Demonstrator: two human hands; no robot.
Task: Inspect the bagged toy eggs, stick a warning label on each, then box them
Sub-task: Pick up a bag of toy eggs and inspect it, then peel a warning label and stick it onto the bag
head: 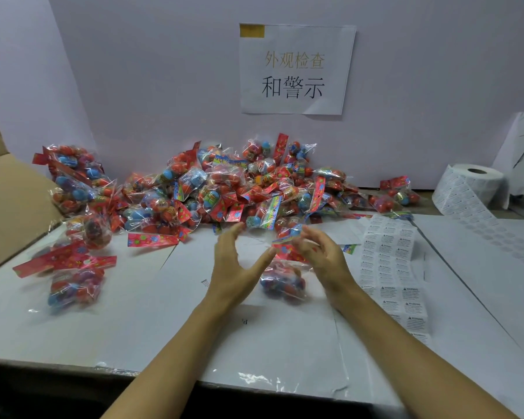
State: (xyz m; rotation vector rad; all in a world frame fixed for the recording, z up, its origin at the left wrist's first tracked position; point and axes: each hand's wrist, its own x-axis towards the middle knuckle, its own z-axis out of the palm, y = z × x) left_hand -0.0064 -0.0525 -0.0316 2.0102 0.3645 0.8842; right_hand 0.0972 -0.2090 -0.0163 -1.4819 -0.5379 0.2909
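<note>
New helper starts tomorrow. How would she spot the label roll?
Start at the paper sign on the back wall and look right, to the table's far right corner. The label roll stands there, the only white cylinder, its strip trailing forward.
</note>
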